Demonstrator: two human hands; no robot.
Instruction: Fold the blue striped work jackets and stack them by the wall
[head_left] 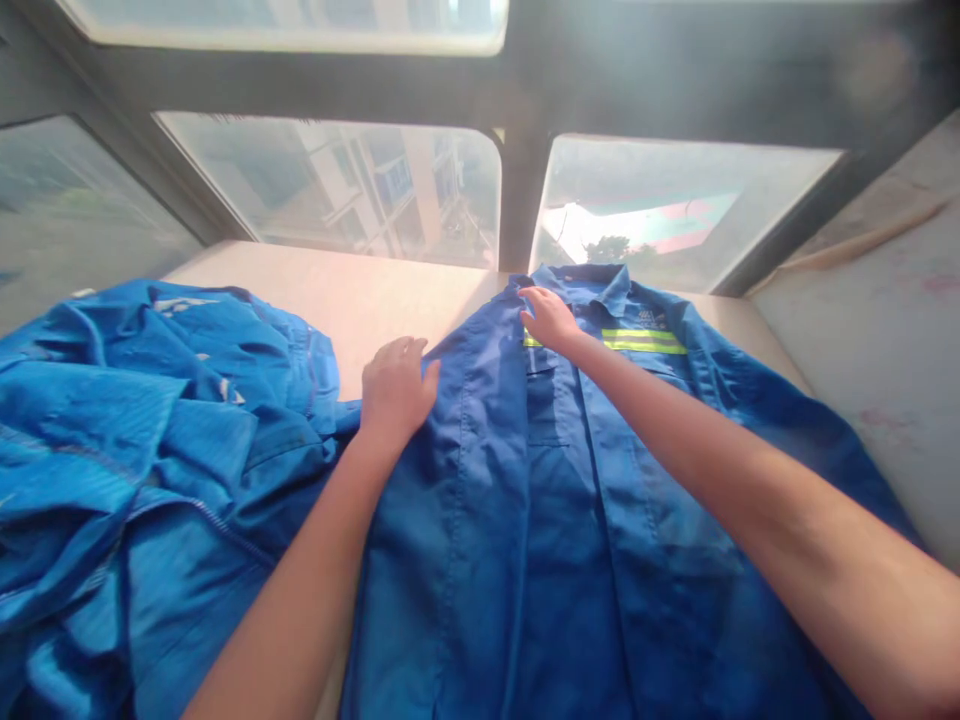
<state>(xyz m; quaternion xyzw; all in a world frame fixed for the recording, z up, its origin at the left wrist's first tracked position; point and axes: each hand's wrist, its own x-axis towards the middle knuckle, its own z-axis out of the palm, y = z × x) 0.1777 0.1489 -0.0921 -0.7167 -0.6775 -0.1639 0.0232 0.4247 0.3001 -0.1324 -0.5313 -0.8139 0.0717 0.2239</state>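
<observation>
A blue work jacket (570, 520) with a yellow reflective stripe (645, 342) lies spread flat, collar away from me, on a pale table (315, 290). My left hand (395, 385) rests flat at the jacket's left edge near the shoulder, fingers stretched out. My right hand (550, 317) reaches to the collar area by the front placket, with its fingers curled down on the fabric at the left end of the stripe. Whether it pinches the cloth I cannot make out.
A crumpled heap of blue garments (142, 450) fills the table's left side, touching the jacket's left edge. Large windows (352, 180) stand right behind the table. A pale wall surface (885, 340) runs along the right.
</observation>
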